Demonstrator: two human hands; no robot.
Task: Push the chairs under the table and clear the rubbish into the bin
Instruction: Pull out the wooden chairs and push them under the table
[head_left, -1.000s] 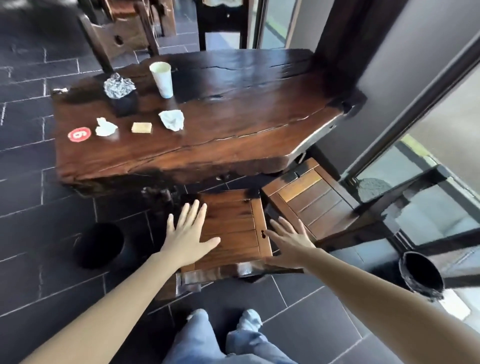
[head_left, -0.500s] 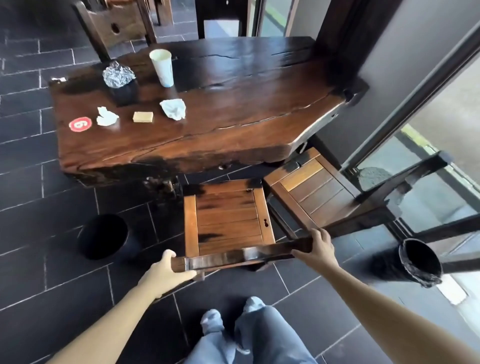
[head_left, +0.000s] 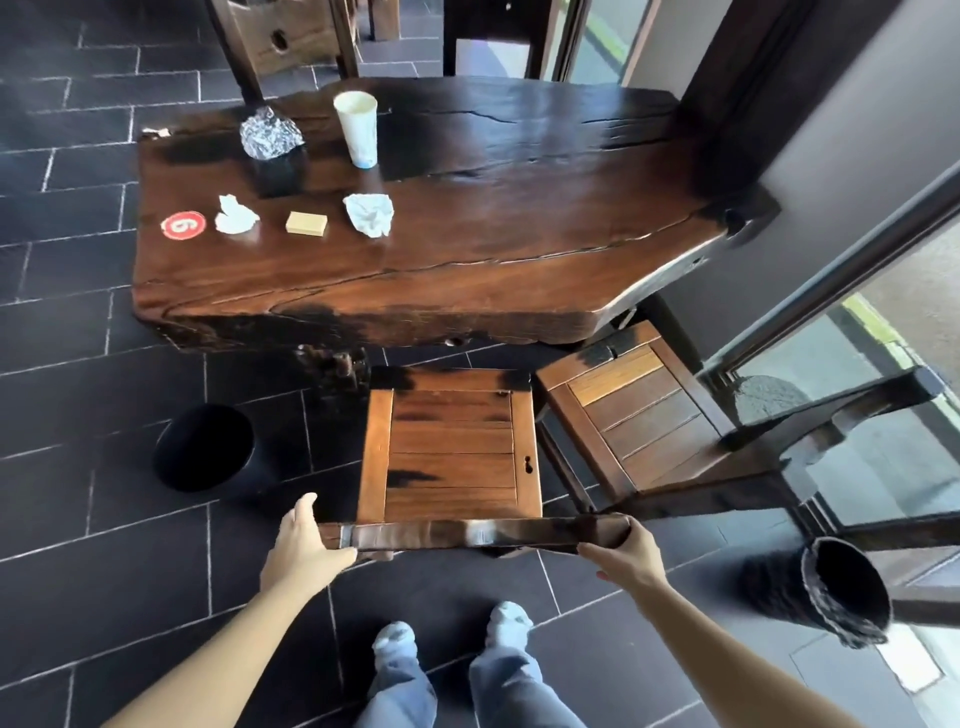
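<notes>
dark tiled floor (head_left: 93, 545), wooden table (head_left: 519, 249)

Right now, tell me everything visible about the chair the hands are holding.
The wooden chair stands upright on the dark tile floor, its slatted square seat facing the table, front edge just short of the tabletop. Dark scorch-like patches mark the brown wood. The left hand and right hand grip opposite ends of its backrest top rail. Another chair sits close beside it.

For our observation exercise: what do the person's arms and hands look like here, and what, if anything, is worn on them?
Both arms are bare as far up as the picture shows, with no sleeves in view. The left hand and right hand wear no gloves, and no watch, ring or bracelet shows. Nail detail is too small to tell.
</notes>
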